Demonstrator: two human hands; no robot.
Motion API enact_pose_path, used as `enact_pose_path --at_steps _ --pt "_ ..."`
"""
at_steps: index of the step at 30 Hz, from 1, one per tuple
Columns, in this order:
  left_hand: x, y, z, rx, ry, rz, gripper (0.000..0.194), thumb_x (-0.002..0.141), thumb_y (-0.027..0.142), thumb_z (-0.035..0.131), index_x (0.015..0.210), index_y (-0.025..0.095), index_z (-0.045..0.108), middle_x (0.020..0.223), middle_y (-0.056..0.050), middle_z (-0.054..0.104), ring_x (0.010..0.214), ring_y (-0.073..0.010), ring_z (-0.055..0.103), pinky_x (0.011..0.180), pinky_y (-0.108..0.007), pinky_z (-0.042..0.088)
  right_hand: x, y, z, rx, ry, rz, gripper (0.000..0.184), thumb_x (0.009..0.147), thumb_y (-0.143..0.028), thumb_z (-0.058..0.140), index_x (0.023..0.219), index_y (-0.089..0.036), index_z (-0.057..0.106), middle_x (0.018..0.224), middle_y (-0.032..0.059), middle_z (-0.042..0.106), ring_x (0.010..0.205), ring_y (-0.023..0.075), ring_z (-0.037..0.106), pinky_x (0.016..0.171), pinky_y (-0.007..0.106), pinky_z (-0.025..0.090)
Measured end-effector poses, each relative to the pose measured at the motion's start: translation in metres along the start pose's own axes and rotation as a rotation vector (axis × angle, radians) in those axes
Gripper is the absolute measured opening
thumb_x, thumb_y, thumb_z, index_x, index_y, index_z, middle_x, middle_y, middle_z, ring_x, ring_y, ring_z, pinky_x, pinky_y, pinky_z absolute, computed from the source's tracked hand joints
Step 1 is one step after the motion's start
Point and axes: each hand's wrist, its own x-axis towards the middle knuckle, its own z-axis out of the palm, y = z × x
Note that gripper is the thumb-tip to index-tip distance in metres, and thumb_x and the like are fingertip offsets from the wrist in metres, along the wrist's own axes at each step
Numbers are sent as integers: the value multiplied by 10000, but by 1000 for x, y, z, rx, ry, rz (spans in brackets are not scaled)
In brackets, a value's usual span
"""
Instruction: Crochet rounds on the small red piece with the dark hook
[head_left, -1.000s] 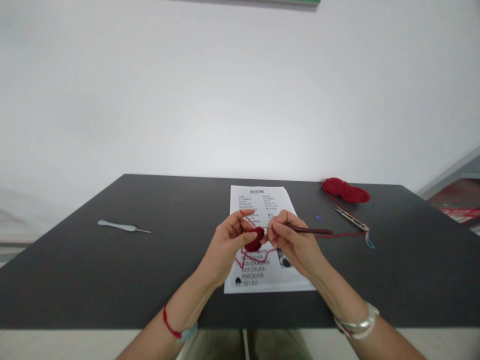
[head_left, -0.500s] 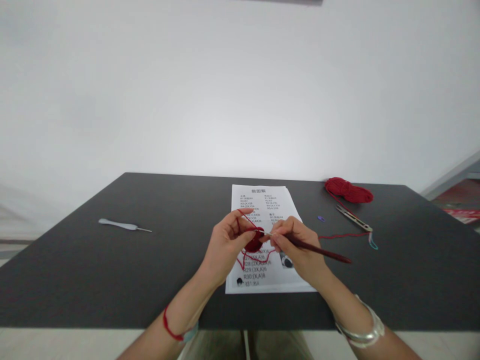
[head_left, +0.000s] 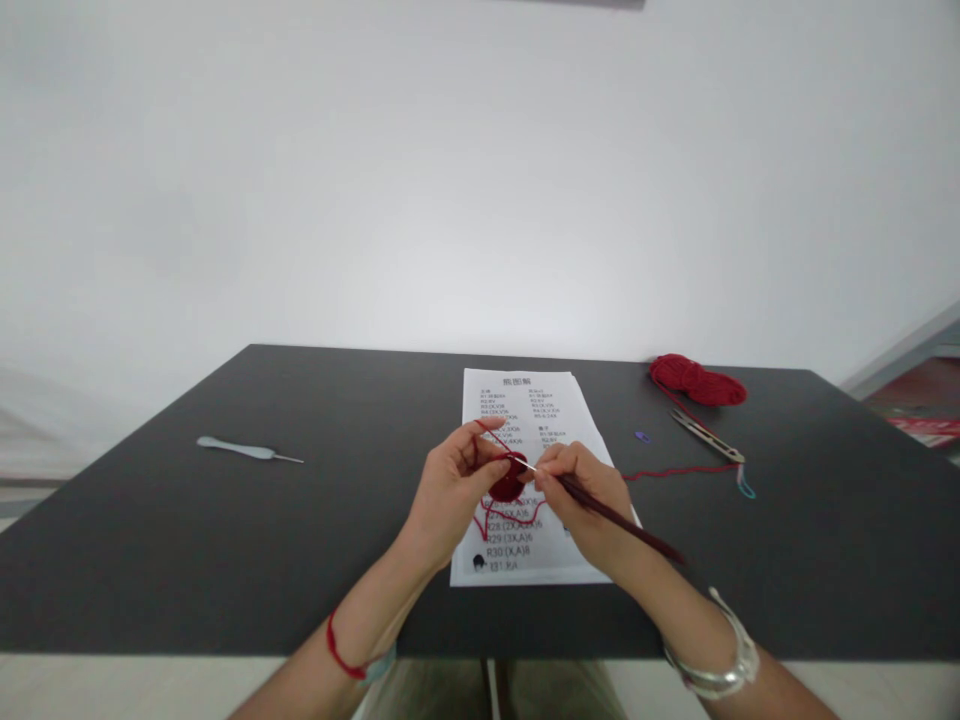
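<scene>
Between thumb and fingers, my left hand (head_left: 455,478) pinches a small round piece of dark red crochet (head_left: 508,484), and a strand of red yarn runs up over its raised forefinger. My right hand (head_left: 589,497) grips a crochet hook (head_left: 619,518) with a dark brown handle, much like a pen. The hook's thin metal tip meets the top edge of the crochet piece; whether it sits inside a stitch is too small to tell. Both hands are above a printed sheet (head_left: 525,572) of pattern rows. A loose yarn loop hangs below the piece.
A red yarn skein (head_left: 697,381) lies at the back right of the black table (head_left: 337,560). Near it are silver thread snips (head_left: 706,437) with a blue loop and a small purple stitch marker (head_left: 643,437). A grey-handled crochet hook (head_left: 247,449) lies on the left.
My right hand has shifted slightly left, and the hook's handle end has swung down and left, so the hook slants more steeply. My left hand has hardly moved.
</scene>
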Motion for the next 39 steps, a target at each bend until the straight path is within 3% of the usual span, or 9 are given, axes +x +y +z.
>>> enact_pose_path --at_steps 6,12,18,21,29,34,39 --pt "1 -2 1 59 19 44 333 656 117 679 982 137 613 609 54 615 578 -106 600 578 -218 476 0 0 1 -50 -10 -31 115 842 -160 532 748 -222 508 668 -27 592 499 91 504 450 202 388" --pt "2 -6 -1 110 20 60 359 663 123 677 1014 128 604 601 65 585 560 -89 562 566 -207 467 -1 0 3 -112 -32 -221 129 832 -119 527 769 -231 518 702 -16 608 587 113 566 521 218 429" --pt "2 -3 -2 170 24 89 424 676 144 679 1087 117 579 635 45 615 608 -108 590 626 -231 489 3 3 -2 207 -30 155 151 841 -257 575 711 -214 511 642 -23 574 540 116 521 480 224 422" --pt "3 -2 -2 152 20 81 426 672 148 687 1086 122 586 644 42 617 612 -108 589 626 -231 489 3 2 -2 271 -9 188 165 830 -274 589 701 -209 508 631 -26 562 534 115 505 480 229 417" --pt "0 -2 -1 125 15 61 412 681 153 683 1082 134 587 630 55 592 590 -109 588 591 -226 483 -3 2 4 24 5 -31 87 837 -176 549 766 -225 541 731 -7 618 558 114 530 495 230 410" --pt "1 -2 -1 210 44 102 377 682 146 677 1053 128 613 620 43 615 608 -122 598 634 -248 496 -1 2 3 33 -6 60 133 865 -215 538 735 -222 509 661 -20 572 539 115 514 479 228 419" --pt "0 -2 2 246 42 110 373 662 126 683 1033 133 649 600 47 620 583 -118 580 628 -253 500 -5 12 9 -151 -48 -201 95 888 -164 500 825 -235 508 763 8 614 659 134 583 580 255 476"
